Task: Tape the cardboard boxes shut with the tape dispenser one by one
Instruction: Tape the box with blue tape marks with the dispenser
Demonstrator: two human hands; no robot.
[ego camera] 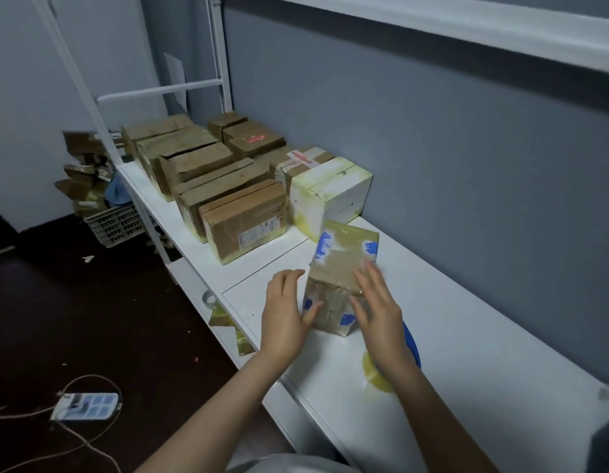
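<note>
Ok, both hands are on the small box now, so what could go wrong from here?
1. The dispenser lies right beneath the right forearm; drawing that arm back could knock it along the table.
2. The left hand and right hand only press the box with flat fingers, with no grip round it, so it may slip or tip.

A long white surface [467,336] runs along a grey wall [432,148], under a white ledge [467,29]. At its far left end stands a white metal frame [159,92]. Beyond that corner, on the dark floor [74,302], sits a pale slatted crate [115,223] with a blue cloth [117,194] above it. Off the front edge lies a white power strip [86,406] — its cable [91,377] loops over the floor.
</note>
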